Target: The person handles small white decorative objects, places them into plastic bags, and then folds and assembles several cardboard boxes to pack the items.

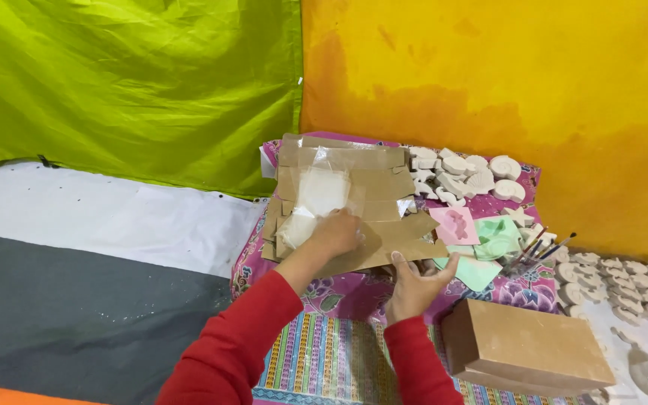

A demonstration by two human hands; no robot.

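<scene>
Matt brown cardboard sheets [354,206] carry a clear, glossy plastic bag [316,199]. Far right, chalky white plaster casts [463,176] look matt and rough. The near-right cardboard box [526,349] is smooth and matt; the patterned cloth [339,345] is woven.

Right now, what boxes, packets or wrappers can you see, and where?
Flattened cardboard boxes: stacked centre, brown, under the left hand.
Clear plastic bags: on that stack, see-through, whitish.
Closed cardboard box: lower right, brown, oblong.
No signs or screens.
</scene>
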